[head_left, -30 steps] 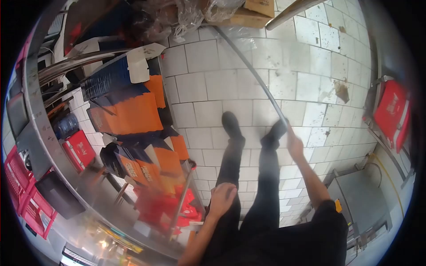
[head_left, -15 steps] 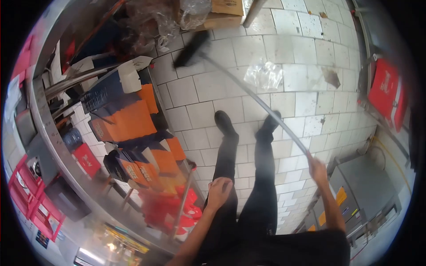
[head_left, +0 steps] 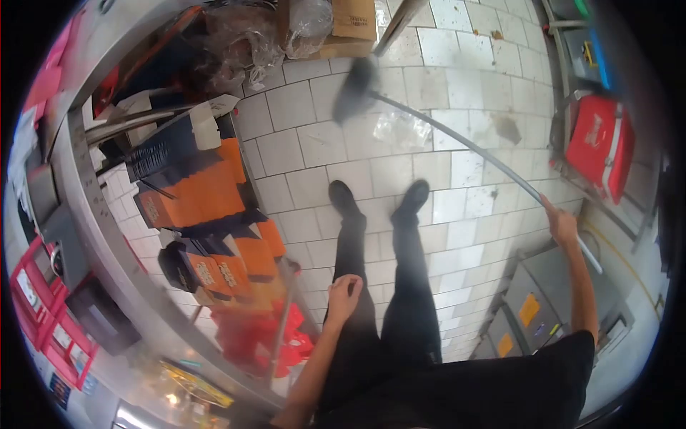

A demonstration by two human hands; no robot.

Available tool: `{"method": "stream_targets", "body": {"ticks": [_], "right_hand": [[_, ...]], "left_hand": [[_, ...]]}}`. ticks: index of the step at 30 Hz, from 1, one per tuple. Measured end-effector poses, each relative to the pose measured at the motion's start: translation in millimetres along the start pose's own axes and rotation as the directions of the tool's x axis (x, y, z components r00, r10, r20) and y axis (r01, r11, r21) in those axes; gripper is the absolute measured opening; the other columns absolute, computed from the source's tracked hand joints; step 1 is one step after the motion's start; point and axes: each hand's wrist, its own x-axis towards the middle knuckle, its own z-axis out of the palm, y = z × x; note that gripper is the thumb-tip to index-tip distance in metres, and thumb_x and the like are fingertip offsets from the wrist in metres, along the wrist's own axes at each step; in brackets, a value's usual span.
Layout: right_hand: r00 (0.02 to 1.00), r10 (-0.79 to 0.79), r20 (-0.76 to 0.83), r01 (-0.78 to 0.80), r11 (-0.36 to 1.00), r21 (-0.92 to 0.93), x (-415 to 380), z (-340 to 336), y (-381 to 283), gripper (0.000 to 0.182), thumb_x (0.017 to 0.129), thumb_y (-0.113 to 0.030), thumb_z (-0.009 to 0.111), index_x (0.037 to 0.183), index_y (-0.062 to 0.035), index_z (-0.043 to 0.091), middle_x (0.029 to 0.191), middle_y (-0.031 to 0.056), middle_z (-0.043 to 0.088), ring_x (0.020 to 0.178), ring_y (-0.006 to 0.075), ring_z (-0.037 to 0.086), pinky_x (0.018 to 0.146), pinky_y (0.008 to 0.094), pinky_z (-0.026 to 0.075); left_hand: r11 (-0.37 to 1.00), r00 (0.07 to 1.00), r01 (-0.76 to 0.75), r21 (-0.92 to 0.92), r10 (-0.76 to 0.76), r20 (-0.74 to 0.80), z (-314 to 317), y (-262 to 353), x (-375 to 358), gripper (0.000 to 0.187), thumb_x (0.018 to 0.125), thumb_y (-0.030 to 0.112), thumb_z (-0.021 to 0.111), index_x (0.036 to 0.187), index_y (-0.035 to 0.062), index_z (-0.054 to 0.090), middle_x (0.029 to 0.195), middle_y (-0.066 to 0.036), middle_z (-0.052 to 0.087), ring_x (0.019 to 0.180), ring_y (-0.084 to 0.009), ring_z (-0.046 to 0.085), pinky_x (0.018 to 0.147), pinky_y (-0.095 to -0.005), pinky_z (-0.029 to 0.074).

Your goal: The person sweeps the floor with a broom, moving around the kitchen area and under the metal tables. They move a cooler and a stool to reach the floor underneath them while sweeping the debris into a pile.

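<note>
My right hand (head_left: pixel 563 225) is closed around the grey handle of a broom (head_left: pixel 471 145), near its upper end, out to the right. The broom's dark head (head_left: pixel 355 89), blurred, rests on or just over the white tiles beside a clear plastic wrapper (head_left: pixel 402 131). Over my left thigh is my left hand (head_left: pixel 344 295), its fingers curled; whether anything is inside them is hidden.
Orange and dark-blue boxes (head_left: pixel 196 196) fill a metal shelf on the left, with red bags (head_left: pixel 246 332) below. A cardboard box (head_left: pixel 354 21) and plastic film lie at the top. A red bag (head_left: pixel 599 146) and grey cabinet (head_left: pixel 550 286) stand right.
The broom head has moved right, close to the wrapper. My right hand has shifted right and up with the handle, whose end now shows past it. The view has shifted slightly.
</note>
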Motion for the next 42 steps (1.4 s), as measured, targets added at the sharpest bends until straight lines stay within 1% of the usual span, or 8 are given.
{"method": "stream_targets", "body": {"ticks": [10,14,17,19,21,26,33,42], "right_hand": [[0.975,-0.212,-0.067,0.204,0.973,-0.111,-52.4,-180.0,-18.3,0.052,0.085,-0.013,0.057,0.134,-0.0282,0.051,0.064,0.0124,0.058,0.054,0.0306,0.057,0.052,0.0419,0.047],[0.892,-0.447,0.069,0.426,0.881,0.206,35.5,-130.3,-104.7,0.064,0.078,-0.008,0.056,0.137,-0.0307,0.048,0.070,0.0140,0.058,0.062,0.0316,0.056,0.061,0.0424,0.046],[0.786,-0.618,0.004,0.601,0.767,0.224,106.3,-46.1,-185.1,0.052,0.090,-0.010,0.046,0.137,-0.0320,0.047,0.070,0.0144,0.058,0.060,0.0306,0.058,0.060,0.0431,0.049],[0.782,-0.585,0.215,0.560,0.811,0.168,134.1,-44.1,-226.4,0.051,0.091,-0.013,0.048,0.138,-0.0348,0.045,0.069,0.0134,0.058,0.060,0.0293,0.058,0.057,0.0422,0.049],[0.782,-0.604,0.153,0.575,0.794,0.197,161.0,-23.9,-209.4,0.057,0.090,-0.013,0.049,0.141,-0.0387,0.039,0.067,0.0124,0.057,0.060,0.0278,0.059,0.053,0.0400,0.048],[0.874,-0.439,0.208,0.482,0.839,-0.252,158.7,-109.8,-59.8,0.056,0.093,-0.015,0.049,0.140,-0.0425,0.038,0.071,0.0101,0.060,0.067,0.0245,0.063,0.062,0.0357,0.053],[0.975,-0.221,0.040,0.197,0.756,-0.624,130.0,-316.8,62.3,0.071,0.083,0.000,0.055,0.143,-0.0332,0.037,0.079,0.0118,0.064,0.076,0.0262,0.066,0.071,0.0392,0.054],[0.898,-0.382,-0.220,0.220,0.822,-0.525,4.7,-376.0,67.1,0.058,0.082,-0.003,0.051,0.132,-0.0321,0.054,0.083,0.0158,0.065,0.081,0.0314,0.066,0.074,0.0421,0.054]], "left_hand": [[0.998,0.998,0.051,-0.025,-0.050,0.037,11.9,1.8,-2.0,0.018,0.089,0.025,0.059,0.090,0.0076,0.063,0.086,-0.008,0.066,0.090,-0.0274,0.062,0.082,-0.0400,0.044],[0.993,0.996,0.084,-0.089,-0.083,0.012,19.6,-2.5,-6.2,0.016,0.089,0.021,0.060,0.091,0.0053,0.063,0.086,-0.010,0.066,0.088,-0.0290,0.062,0.079,-0.0382,0.047],[0.983,0.993,0.105,-0.153,-0.111,-0.031,28.9,1.3,-13.1,0.017,0.089,0.020,0.060,0.092,0.0038,0.063,0.087,-0.012,0.066,0.088,-0.0282,0.062,0.079,-0.0374,0.048],[0.978,0.992,0.112,-0.176,-0.121,-0.042,44.1,-0.5,-14.9,0.018,0.090,0.021,0.059,0.093,0.0033,0.063,0.088,-0.012,0.066,0.088,-0.0276,0.062,0.079,-0.0370,0.048],[0.970,0.985,0.141,-0.201,-0.157,-0.069,50.4,0.6,-25.8,0.019,0.091,0.021,0.058,0.094,0.0027,0.062,0.088,-0.012,0.067,0.088,-0.0270,0.062,0.079,-0.0366,0.048],[0.921,0.969,0.167,-0.353,-0.219,-0.113,92.5,13.8,-37.1,0.022,0.093,0.023,0.056,0.098,0.0028,0.061,0.089,-0.011,0.068,0.087,-0.0253,0.064,0.080,-0.0345,0.048],[0.849,0.951,0.130,-0.511,-0.253,-0.178,139.8,8.3,-41.9,0.020,0.094,0.020,0.055,0.097,0.0005,0.060,0.085,-0.008,0.068,0.086,-0.0161,0.064,0.081,-0.0275,0.047],[0.777,0.936,0.196,-0.598,-0.331,-0.123,103.7,10.3,-83.3,0.023,0.094,0.021,0.055,0.100,-0.0010,0.060,0.087,-0.011,0.068,0.085,-0.0180,0.065,0.081,-0.0292,0.049]]}}
